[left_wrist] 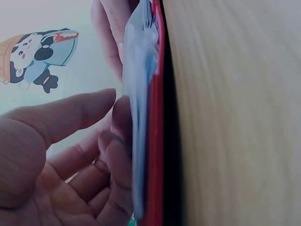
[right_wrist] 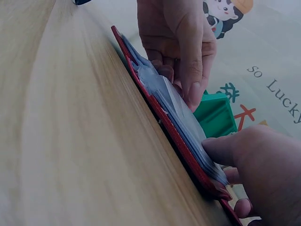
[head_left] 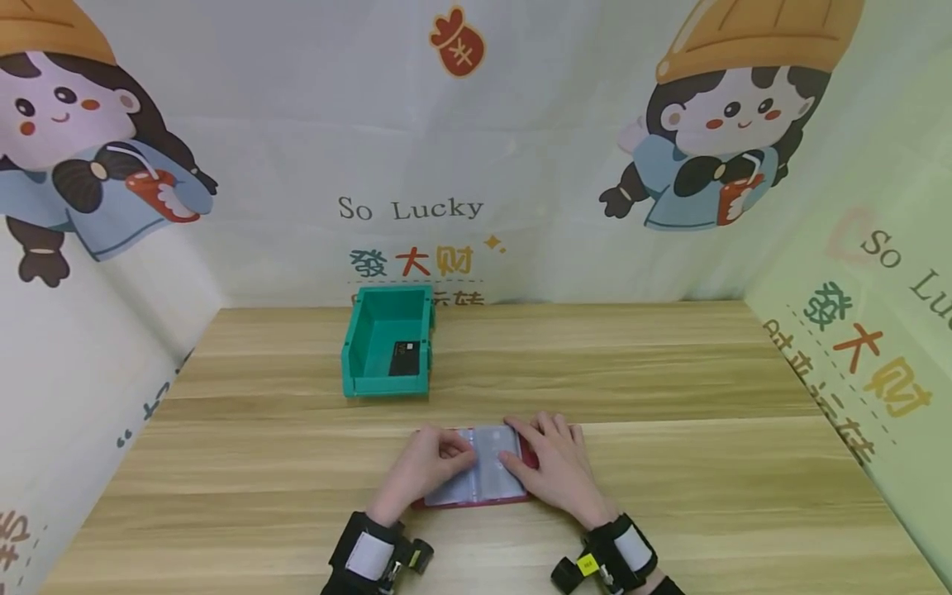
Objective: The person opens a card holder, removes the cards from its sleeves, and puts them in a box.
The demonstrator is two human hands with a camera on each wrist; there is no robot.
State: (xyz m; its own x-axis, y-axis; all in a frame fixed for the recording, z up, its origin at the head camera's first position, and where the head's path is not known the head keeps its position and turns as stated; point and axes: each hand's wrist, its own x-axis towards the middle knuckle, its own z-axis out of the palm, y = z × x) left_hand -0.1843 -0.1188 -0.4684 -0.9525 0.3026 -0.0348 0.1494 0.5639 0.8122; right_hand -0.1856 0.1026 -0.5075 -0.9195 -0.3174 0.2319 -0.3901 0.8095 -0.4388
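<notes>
- Backdrop: pale printed sheeting behind the table and at its sides, bearing cartoon figures in orange caps and the words "So Lucky"
- Table: wood-grain top, its far edge meeting the backdrop
- Bin: green, open-topped, standing towards the back of the table, left of centre and beyond the left hand
- Card holder: lying open on the table near the front, between the two hands; red cover underneath, stack of clear sleeves above, some lifted and rumpled along the spine in the right wrist view
- Right hand: fingers extended and spread at the right side of the holder, thumb resting on the sleeves there; not clamped on anything
- Left hand: apart from the right hand, over the left page, fingers bent and thumb close to them, touching the sleeves; whether a sleeve is pinched cannot be told, the fingertips being partly hidden
- Wrist bands: black, one on each wrist, each with a pale patch
- Card: black, inside the bin near its right wall
</notes>
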